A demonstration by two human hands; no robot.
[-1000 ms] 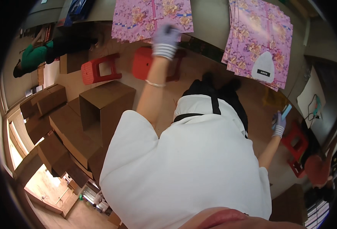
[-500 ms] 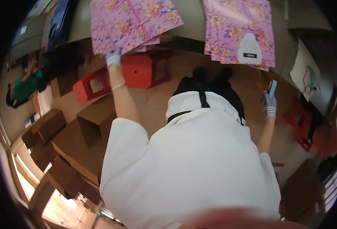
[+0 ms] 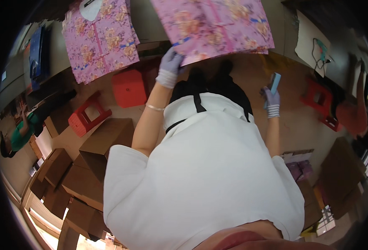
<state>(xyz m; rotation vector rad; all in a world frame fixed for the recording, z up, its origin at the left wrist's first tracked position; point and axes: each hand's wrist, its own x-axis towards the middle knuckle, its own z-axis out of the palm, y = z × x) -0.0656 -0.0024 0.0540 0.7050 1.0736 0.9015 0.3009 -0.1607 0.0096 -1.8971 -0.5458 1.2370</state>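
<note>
My left hand [image 3: 171,62], in a pale purple glove with a white cuff, is closed on the lower left corner of a folded pink floral garment [image 3: 217,35]. This garment lies over other pink fabric, whose edges show under its lower right side. To the left is another pile of folded floral garments [image 3: 100,46], with a white neck patch and dark label on top. My right hand [image 3: 271,98], gloved alike, hangs right of my body, away from the table. Its fingers are wrapped round a light-blue handheld tool [image 3: 276,82] whose kind I cannot make out.
The grey table [image 3: 148,27] runs along the far side. Red stools [image 3: 129,88] stand left and right. Cardboard boxes [image 3: 107,137] are stacked at left. A person in green [image 3: 21,131] is at far left; another person's arm [image 3: 353,114] shows at far right. A teal-handled corded tool [image 3: 320,49] lies at right.
My left hand has moved right with the garment, bringing it over the right pile and covering that pile's white neck patch. A garment with a white neck patch now shows on the left pile.
</note>
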